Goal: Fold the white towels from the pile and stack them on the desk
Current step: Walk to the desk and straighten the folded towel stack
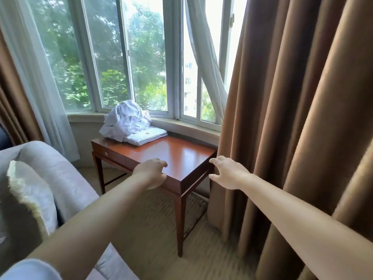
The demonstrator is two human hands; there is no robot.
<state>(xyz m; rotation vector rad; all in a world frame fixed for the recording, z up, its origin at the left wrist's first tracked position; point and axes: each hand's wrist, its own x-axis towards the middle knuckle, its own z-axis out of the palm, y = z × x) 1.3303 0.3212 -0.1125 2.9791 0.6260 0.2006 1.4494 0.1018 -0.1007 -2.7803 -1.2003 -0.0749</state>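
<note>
Your left hand (152, 173) curls over the near edge of the worktop (181, 154), gripping it, while your right hand (228, 172) hovers spread and empty beside the right edge. The pile of white towels (125, 120) sits at the far corner by the window, with folded towels (146, 136) touching it.

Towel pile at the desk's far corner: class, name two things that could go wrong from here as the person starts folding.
1. The loose pile leans over the folded stack beside it. Pulling a towel out could drag the stack askew or tip the pile off the desk.
2. Both sit at the far corner, while the left hand grips the near edge and the right hand is open beside the curtain. A long reach may snag the curtain.
</note>
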